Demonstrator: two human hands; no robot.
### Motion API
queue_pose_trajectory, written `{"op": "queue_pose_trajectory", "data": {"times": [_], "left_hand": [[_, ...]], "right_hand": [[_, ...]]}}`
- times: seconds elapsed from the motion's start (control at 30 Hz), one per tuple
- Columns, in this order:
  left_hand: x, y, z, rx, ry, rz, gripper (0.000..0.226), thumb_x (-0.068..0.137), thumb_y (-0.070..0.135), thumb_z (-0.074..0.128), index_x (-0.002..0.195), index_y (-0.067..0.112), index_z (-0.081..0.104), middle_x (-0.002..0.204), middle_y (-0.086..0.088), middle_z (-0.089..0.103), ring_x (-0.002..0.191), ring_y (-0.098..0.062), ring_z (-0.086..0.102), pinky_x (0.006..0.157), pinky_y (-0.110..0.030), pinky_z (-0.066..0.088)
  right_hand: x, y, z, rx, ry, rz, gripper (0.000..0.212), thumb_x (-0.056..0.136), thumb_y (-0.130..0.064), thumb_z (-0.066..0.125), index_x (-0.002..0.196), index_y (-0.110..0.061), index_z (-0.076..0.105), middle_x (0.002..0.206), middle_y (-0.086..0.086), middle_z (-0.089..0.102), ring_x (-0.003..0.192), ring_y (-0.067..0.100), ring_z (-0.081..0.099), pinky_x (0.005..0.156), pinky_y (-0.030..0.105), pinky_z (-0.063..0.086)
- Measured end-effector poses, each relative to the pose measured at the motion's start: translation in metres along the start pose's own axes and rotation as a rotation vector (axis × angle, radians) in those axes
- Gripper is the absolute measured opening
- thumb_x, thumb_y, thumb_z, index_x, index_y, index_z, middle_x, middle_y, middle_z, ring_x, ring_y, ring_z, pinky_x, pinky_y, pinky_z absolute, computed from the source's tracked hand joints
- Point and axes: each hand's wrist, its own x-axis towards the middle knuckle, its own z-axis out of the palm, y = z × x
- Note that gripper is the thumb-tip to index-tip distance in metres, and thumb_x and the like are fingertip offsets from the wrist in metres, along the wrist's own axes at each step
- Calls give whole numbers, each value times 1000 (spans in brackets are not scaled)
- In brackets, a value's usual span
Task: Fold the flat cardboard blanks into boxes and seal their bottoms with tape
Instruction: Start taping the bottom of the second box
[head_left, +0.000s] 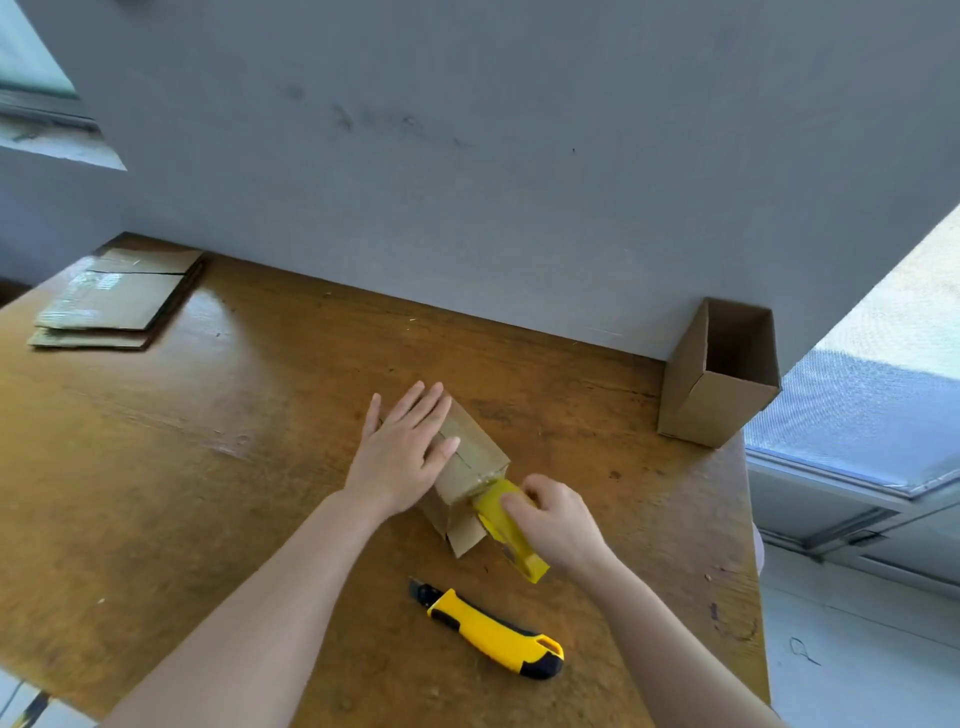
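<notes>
A cardboard box (470, 452) sits mid-desk (208, 467), and the left hand (402, 452) lies flat, fingers straight, on its closed flaps. The right hand (556, 519) grips a yellow tape roll (506, 525) at the box's near edge. A knife (493, 631) lies nearer than the box, an open box (711, 384) is far to its right, and flat blanks (114, 296) are far to its left

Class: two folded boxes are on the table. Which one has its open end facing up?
The untouched box by the wall, far right; the taped box is bottom-up under the left hand.
</notes>
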Motion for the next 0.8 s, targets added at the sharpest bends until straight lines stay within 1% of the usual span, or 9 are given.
{"op": "queue_pose_trajectory", "data": {"times": [0.07, 0.1, 0.2, 0.27, 0.37, 0.5, 0.63, 0.7, 0.8], "left_hand": [[-2, -8, 1, 56, -13, -34, 67, 94, 62, 1, 155, 36, 10, 165, 8, -4, 149, -11, -16, 116, -48, -17], [-1, -9, -2, 85, -2, -62, 61, 97, 60, 6, 154, 39, 13, 165, 2, -3, 150, -17, -12, 117, -50, -13], [-1, -3, -9, 127, 58, -82, 56, 101, 51, 16, 152, 34, 29, 155, -5, 23, 143, -24, 16, 116, -48, 13], [-3, 0, -7, 91, 76, -69, 53, 104, 45, 22, 152, 27, 30, 153, -3, 30, 143, -22, 21, 115, -43, 19], [-4, 0, -2, 44, 94, -87, 52, 105, 42, 23, 154, 24, 27, 155, -1, 29, 146, -21, 19, 118, -42, 17], [-3, -3, -2, 13, 74, -73, 52, 105, 42, 22, 155, 25, 24, 158, 0, 23, 147, -19, 14, 119, -41, 14], [-1, -1, -5, -16, 26, -82, 55, 104, 46, 21, 155, 26, 20, 162, 1, 17, 149, -18, 6, 120, -40, 10], [2, 5, -9, -53, -53, -84, 66, 100, 58, 25, 156, 26, 16, 164, -1, 7, 151, -18, -3, 121, -42, 5], [3, 14, -10, -14, -154, -37, 97, 85, 79, 33, 157, 21, 5, 164, -4, -10, 150, -20, -15, 123, -47, 0]], "right_hand": [[-1, -4, 9, 117, -63, -6, 28, 98, -37, 49, 89, -11, 55, 80, 4, 63, 68, 17, 64, 58, 37, 49], [-2, -6, 12, 178, -80, -2, 26, 100, -36, 47, 91, -13, 53, 84, 5, 66, 66, 14, 68, 61, 38, 53], [0, -11, 16, 211, -106, -10, 21, 102, -37, 44, 96, -18, 51, 90, 3, 66, 63, 9, 69, 61, 31, 57], [4, -15, 18, 183, -121, -9, 23, 102, -38, 44, 100, -17, 52, 91, 2, 65, 63, 8, 69, 59, 26, 55], [11, -20, 20, 144, -120, 25, 26, 102, -38, 43, 101, -14, 54, 87, 0, 63, 62, 8, 66, 55, 23, 52], [28, -23, 26, -16, -114, 99, 30, 100, -41, 43, 101, -14, 57, 92, 0, 59, 81, 16, 57, 56, 22, 39], [39, -24, 35, 69, -102, 210, 37, 96, -43, 47, 110, -12, 62, 90, -1, 61, 77, 11, 56, 55, 23, 40], [40, -22, 38, 79, -78, 241, 42, 95, -44, 47, 117, -10, 62, 96, 1, 63, 78, 12, 58, 53, 22, 40], [37, -19, 38, 46, -66, 257, 39, 98, -42, 43, 118, -12, 59, 99, 1, 62, 78, 13, 58, 50, 20, 40]]}}
